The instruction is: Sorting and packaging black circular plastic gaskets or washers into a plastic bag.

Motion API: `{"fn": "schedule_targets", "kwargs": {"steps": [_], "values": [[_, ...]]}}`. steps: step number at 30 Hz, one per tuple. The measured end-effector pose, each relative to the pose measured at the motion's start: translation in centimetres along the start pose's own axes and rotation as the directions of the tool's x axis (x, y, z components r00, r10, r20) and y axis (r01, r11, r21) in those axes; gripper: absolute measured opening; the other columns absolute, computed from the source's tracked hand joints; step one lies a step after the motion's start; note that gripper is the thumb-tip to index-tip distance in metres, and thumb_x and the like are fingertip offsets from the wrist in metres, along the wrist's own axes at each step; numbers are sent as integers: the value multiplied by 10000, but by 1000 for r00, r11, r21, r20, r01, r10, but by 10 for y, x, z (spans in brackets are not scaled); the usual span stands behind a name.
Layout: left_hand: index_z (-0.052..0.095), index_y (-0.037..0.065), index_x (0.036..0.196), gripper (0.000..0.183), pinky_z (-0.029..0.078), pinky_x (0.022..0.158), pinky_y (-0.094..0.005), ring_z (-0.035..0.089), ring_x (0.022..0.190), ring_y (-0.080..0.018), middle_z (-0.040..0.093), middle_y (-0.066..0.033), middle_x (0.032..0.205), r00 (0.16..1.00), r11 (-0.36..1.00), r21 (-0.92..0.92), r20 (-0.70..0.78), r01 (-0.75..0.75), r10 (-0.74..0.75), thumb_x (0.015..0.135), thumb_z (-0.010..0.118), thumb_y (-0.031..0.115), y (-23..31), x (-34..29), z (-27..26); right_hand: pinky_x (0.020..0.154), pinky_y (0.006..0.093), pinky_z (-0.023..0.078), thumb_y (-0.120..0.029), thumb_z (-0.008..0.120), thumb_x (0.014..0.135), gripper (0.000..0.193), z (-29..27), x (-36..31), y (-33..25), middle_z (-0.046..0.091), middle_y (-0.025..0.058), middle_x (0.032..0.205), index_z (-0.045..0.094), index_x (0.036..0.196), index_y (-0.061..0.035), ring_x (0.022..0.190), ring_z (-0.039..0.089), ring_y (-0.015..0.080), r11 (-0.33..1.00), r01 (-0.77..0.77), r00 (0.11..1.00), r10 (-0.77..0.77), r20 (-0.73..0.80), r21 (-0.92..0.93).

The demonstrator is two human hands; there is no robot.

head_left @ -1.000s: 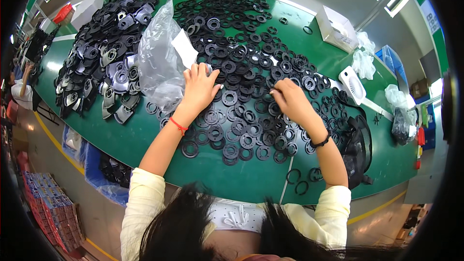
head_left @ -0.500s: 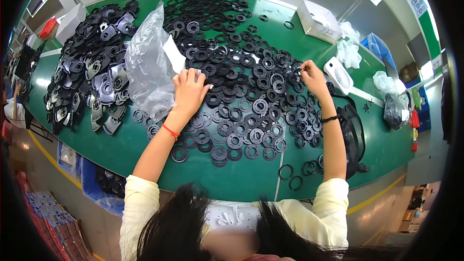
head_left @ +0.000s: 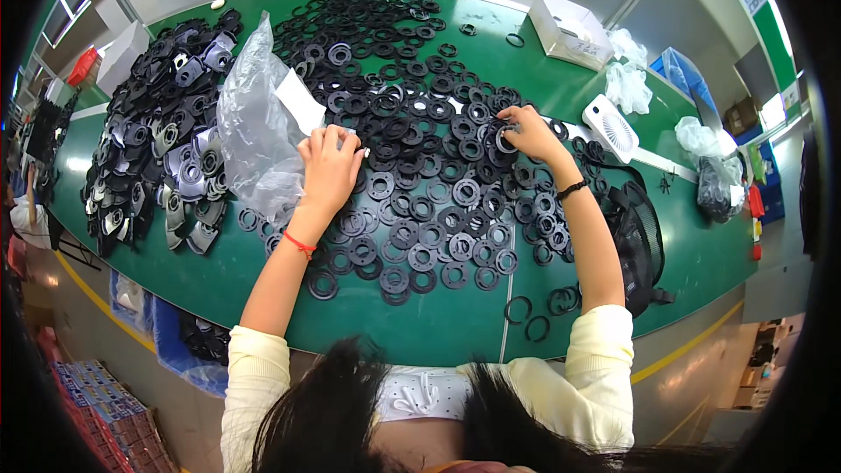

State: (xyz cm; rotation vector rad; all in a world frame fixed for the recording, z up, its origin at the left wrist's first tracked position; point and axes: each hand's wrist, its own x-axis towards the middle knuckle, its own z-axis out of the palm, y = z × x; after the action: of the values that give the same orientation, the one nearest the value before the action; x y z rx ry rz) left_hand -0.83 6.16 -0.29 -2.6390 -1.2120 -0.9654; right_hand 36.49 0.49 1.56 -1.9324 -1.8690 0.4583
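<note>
A wide heap of flat black rings (head_left: 420,232) covers the middle of the green table. At the heap's right side, my right hand (head_left: 536,136) has its thumb and fingers closed on a black ring (head_left: 505,138). My left hand (head_left: 329,173) rests at the heap's left side with its fingers curled down. Whatever may be under those fingertips is hidden. Just beside the left hand stands a crumpled clear plastic bag (head_left: 250,114), with a white paper label (head_left: 300,101) on it reaching down to the fingers.
Dark moulded parts (head_left: 162,136) are piled at the left of the green table (head_left: 412,324). To the right lie a small white fan (head_left: 613,129), a black mesh bag (head_left: 632,241) and plastic bags (head_left: 627,83). An open white box (head_left: 569,31) stands at the far right.
My right hand has moved left over the rings, from the heap's right edge further in. My left hand has shifted slightly left, still by the plastic bag.
</note>
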Motion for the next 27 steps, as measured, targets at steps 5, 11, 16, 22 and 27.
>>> {"fn": "schedule_targets", "kwargs": {"steps": [5, 11, 16, 22, 27], "values": [[656, 122, 790, 135, 285, 848, -392, 462, 991, -212, 542, 16, 969, 996, 996, -94, 92, 6, 3, 708, 740, 190, -6, 4, -14, 868, 375, 459, -155, 750, 685, 346, -5, 4, -17, 526, 163, 1005, 615, 994, -75, 940, 538, 320, 997, -51, 997, 54, 50, -55], [673, 134, 764, 102, 279, 832, -379, 478, 962, -193, 564, 40, 929, 996, 989, -145, 80, 39, -28, 712, 743, 187, -10, 12, -28, 774, 353, 475, -123, 702, 719, 299, -8, -3, -17, 537, 142, 914, 557, 970, -50, 850, 553, 291, 987, 119, 991, -112, 74, -104], [665, 141, 815, 107, 281, 815, -377, 485, 938, -197, 570, 25, 920, 998, 994, -88, -19, 65, -66, 744, 727, 192, -14, 18, -39, 739, 370, 474, -79, 638, 746, 267, -9, -6, -11, 598, 156, 853, 524, 981, -22, 800, 592, 304, 992, 107, 988, -99, 121, -62], [663, 144, 823, 90, 276, 816, -371, 490, 941, -198, 583, 19, 937, 993, 994, -88, -93, 71, -79, 760, 716, 179, -14, 24, -56, 682, 349, 487, -134, 655, 807, 239, -27, -11, -5, 621, 106, 821, 535, 982, -24, 769, 600, 201, 973, -140, 989, 145, -14, 184], [668, 153, 840, 86, 269, 814, -372, 488, 950, -190, 578, 19, 941, 988, 995, -80, -136, 66, -77, 766, 708, 172, -4, 26, -74, 598, 216, 451, -117, 631, 858, 197, -35, -15, -16, 581, 4, 866, 515, 1001, -48, 725, 543, 65, 735, -319, 947, 271, 172, 599]]}}
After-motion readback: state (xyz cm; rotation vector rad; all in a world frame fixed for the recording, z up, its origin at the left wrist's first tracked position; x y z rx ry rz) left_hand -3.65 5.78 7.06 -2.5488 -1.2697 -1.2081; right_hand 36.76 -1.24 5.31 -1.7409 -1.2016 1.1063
